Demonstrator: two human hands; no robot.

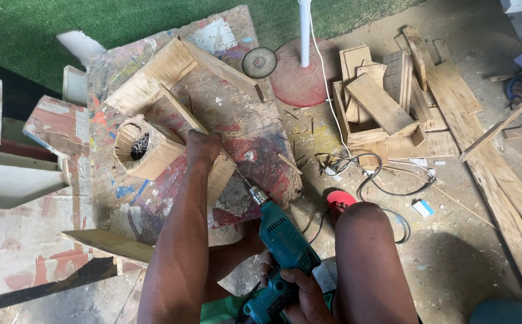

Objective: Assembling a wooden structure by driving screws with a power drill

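So the wooden frame piece (213,174) sits on the paint-splattered worktop (237,114), right in the middle, with its thin slat (180,108) running diagonally up and away to the left. Left hand (204,147) is pressed down on top of it, fingers curled over the wood and holding it flat. Right hand (300,294) is wrapped tight around the grip of a teal power drill (282,246), nearer the body. The drill's long axis points up-left, bit (243,178) touching the wood just right of the left hand. A hollowed wood block (144,147) sits just left. Scrap planks (387,102) lie on the floor to the right.
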